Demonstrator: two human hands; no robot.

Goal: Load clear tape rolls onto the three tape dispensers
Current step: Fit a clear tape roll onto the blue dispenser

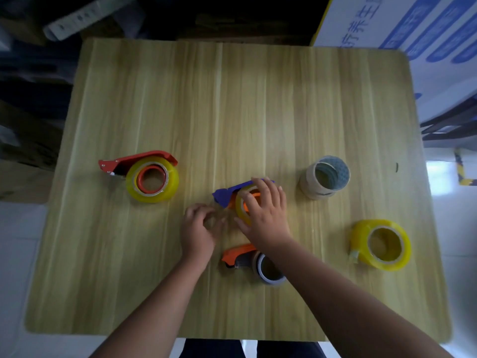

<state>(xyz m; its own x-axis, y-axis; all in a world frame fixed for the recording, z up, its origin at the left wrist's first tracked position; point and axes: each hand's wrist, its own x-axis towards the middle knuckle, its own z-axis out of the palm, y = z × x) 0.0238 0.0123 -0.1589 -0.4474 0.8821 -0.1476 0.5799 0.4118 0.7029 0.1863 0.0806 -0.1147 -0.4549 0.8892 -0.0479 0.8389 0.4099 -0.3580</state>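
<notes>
A red dispenser (139, 158) at the left carries a yellowish clear tape roll (152, 180). In the middle lies a blue dispenser (227, 193) with an orange hub and a tape roll (242, 205) on it. My right hand (265, 215) presses down on that roll and dispenser. My left hand (198, 228) is just left of it, fingers pinched on what looks like the clear tape's loose end. An orange dispenser (236, 253) with a roll (269, 271) lies near my right wrist, partly hidden. A loose yellowish roll (382, 244) rests at the right.
A stack of mostly used rolls with cardboard cores (324, 177) stands right of the blue dispenser. The wooden table (232, 99) ends near my body. A white and blue printed board (413, 21) leans at the far right. Dark clutter lies beyond the far left edge.
</notes>
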